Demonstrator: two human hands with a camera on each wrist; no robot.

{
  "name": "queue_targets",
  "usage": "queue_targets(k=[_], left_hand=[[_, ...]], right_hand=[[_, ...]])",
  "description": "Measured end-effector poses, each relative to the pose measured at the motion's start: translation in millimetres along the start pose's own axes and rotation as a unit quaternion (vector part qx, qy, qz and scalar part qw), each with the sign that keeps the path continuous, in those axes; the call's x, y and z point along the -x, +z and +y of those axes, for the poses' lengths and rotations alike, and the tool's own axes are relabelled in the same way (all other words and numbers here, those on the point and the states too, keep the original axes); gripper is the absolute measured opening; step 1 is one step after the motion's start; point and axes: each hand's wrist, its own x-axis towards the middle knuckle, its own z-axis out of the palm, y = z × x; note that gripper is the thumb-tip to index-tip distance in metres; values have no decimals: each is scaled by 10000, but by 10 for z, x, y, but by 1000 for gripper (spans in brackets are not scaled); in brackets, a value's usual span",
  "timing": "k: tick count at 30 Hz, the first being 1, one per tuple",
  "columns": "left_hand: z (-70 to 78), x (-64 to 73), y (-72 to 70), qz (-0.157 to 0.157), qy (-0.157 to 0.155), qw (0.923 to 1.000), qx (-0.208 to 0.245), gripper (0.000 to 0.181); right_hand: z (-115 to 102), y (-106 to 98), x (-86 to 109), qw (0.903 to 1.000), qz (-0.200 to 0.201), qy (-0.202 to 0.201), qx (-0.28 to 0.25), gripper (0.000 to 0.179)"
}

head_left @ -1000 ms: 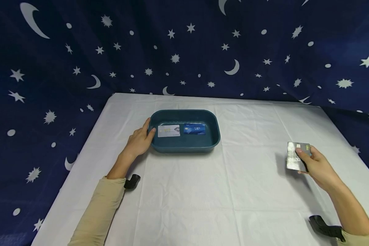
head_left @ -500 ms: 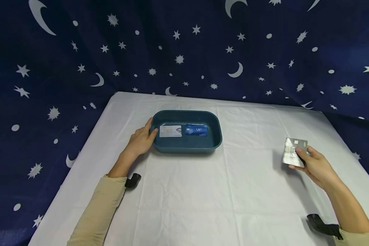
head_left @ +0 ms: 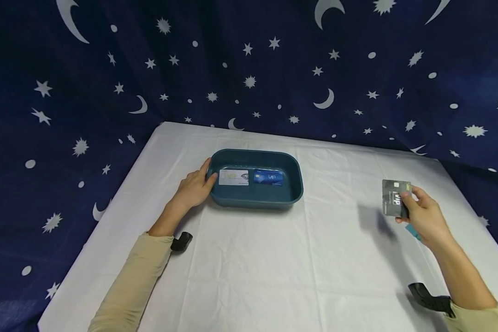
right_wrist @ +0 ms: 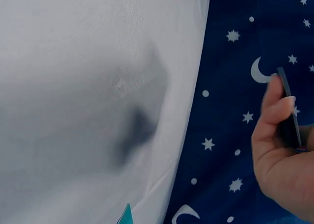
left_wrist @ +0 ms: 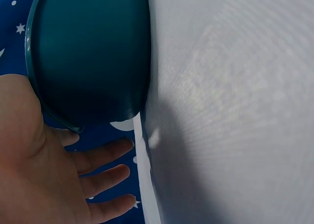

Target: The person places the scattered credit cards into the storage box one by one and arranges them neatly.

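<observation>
My left hand (head_left: 192,188) holds the left end of a dark teal plastic tub (head_left: 255,203), thumb over the rim and fingers along the outside. In the left wrist view the tub (left_wrist: 91,52) fills the upper left, and three fingers stick out past it. Flat on its bottom lie a white card (head_left: 234,177) and a blue VIP card (head_left: 268,177), side by side. Over the table's right part, my right hand (head_left: 429,219) pinches a grey VIP card (head_left: 391,198) between thumb and fingers. The right wrist view shows this card (right_wrist: 289,103) edge-on, raised above the cloth.
A small teal corner (head_left: 413,231) shows just below my right hand, the rest hidden behind it. White cloth (head_left: 274,263) covers the table. Behind it hangs a dark blue curtain (head_left: 290,83) with stars and moons. Each wrist wears a black mount (head_left: 181,241).
My right hand has moved up and slightly left with the grey card, which has turned so its VIP print shows. The teal corner has come into sight. My left hand keeps its hold on the tub.
</observation>
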Motion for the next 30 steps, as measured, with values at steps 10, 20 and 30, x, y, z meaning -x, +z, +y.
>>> queue_targets(k=[10,20,30], left_hand=[[-18,5,-4,1,64,10000,-32,62],[-27,7,-8,0,22,10000,31,62],[-32,-17,-14,-25,20,10000,-39,62]], right_hand=[[-109,189,-92,9765,336,-362,2096,54],[-278,423,-255,9553,1014,-706,2686,55],[-405,604,-408,9653,689,-867,2366,55]])
